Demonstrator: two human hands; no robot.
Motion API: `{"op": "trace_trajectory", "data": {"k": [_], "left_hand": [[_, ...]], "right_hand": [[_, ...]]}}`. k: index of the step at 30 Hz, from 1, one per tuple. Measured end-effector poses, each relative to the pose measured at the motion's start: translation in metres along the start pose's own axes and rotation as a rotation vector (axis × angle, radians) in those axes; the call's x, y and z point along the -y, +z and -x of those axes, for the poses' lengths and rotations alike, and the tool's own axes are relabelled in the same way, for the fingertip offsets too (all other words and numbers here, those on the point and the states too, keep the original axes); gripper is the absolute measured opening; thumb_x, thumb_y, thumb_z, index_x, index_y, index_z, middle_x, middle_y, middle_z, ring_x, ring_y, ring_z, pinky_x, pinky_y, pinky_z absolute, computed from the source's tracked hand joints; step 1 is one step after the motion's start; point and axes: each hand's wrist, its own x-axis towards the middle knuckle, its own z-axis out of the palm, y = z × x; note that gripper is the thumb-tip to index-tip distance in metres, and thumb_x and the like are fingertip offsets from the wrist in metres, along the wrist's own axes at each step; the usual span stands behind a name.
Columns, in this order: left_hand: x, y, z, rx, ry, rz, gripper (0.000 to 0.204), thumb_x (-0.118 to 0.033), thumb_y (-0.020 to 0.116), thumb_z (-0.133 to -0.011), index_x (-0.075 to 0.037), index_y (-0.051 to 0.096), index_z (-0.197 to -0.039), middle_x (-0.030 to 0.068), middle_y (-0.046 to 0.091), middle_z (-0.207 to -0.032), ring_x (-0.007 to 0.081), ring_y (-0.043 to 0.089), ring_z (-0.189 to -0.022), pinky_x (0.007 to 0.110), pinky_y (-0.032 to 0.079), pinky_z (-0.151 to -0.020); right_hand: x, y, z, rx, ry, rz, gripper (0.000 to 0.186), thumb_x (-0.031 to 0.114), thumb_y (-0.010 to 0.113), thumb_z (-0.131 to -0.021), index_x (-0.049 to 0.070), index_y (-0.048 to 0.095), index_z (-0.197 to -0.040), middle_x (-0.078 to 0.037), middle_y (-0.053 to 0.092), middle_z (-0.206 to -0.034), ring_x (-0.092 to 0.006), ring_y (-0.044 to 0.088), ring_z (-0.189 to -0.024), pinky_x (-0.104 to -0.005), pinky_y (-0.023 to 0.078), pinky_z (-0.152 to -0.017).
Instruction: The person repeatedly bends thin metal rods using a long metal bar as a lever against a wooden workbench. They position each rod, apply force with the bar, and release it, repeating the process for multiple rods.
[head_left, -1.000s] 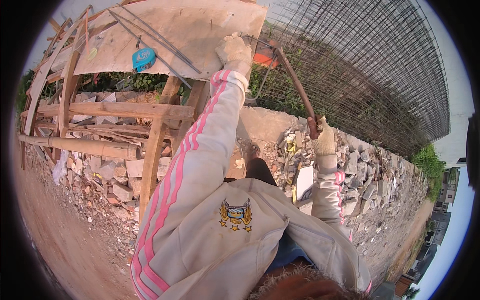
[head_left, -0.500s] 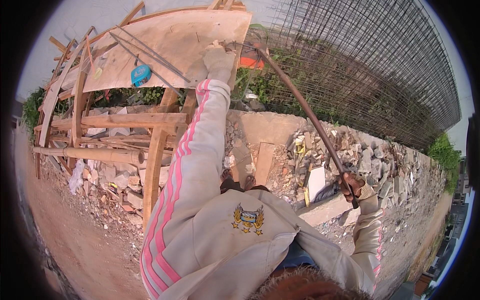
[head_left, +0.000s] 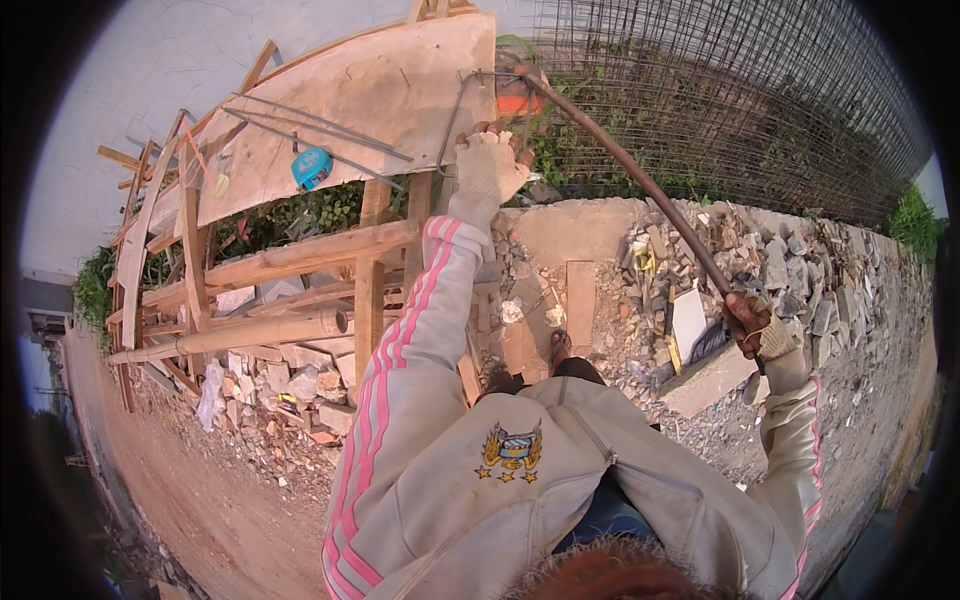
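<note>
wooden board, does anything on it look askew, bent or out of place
The thin rod by the left hand is bent, unlike the straight rods farther left on the board. The blue tape measure looks precarious, close to the near edge.

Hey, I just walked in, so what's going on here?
A person's right hand grips the near end of a long brown bar. The bar's far end is by the right edge of a wooden board, where a bent rod reaches it. The left hand is by the board's near corner, close to that rod; I can't tell if they touch. A blue tape measure and straight rods lie on the board.
</note>
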Motion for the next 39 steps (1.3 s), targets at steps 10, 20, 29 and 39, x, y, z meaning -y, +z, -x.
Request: {"op": "trace_trajectory", "data": {"k": [10,20,29,39], "left_hand": [[-0.003,-0.010,-0.002,0.113,-0.043,0.059,0.051,-0.049,0.060,-0.084,-0.008,0.065,-0.114,0.0122,0.066,-0.115,0.0290,0.061,-0.114,0.051,0.045,-0.096],[-0.002,-0.018,-0.009,0.202,-0.115,0.137,0.059,-0.052,0.058,-0.085,-0.008,0.063,-0.123,0.0105,0.062,-0.127,0.0283,0.055,-0.124,0.058,0.034,-0.109],[-0.003,-0.021,-0.007,0.217,-0.098,0.115,0.060,-0.052,0.061,-0.084,-0.008,0.061,-0.124,0.0131,0.062,-0.125,0.0307,0.056,-0.123,0.053,0.043,-0.099],[0.017,-0.014,-0.001,0.171,0.139,0.269,0.055,-0.051,0.060,-0.087,-0.005,0.063,-0.117,0.0155,0.064,-0.119,0.0331,0.058,-0.118,0.052,0.045,-0.098]], "right_hand": [[-0.002,0.188,0.066,-0.222,-0.018,-0.151,0.041,0.051,0.057,-0.098,0.013,0.055,-0.083,0.006,0.041,-0.052,-0.0068,0.035,-0.037,-0.0263,0.025,-0.035],[0.005,0.116,0.053,-0.129,-0.022,-0.057,0.052,0.061,0.055,-0.094,0.019,0.043,-0.068,0.006,0.040,-0.050,-0.0076,0.035,-0.036,-0.0268,0.023,-0.034],[0.014,0.133,0.068,-0.016,0.083,-0.128,0.049,0.062,0.051,-0.097,0.017,0.048,-0.077,0.004,0.042,-0.056,-0.0089,0.037,-0.041,-0.0271,0.027,-0.037],[0.000,0.263,0.068,0.034,0.060,-0.490,0.048,0.060,0.049,-0.098,0.015,0.045,-0.082,0.001,0.040,-0.055,-0.0111,0.035,-0.036,-0.0294,0.030,-0.034]]}}
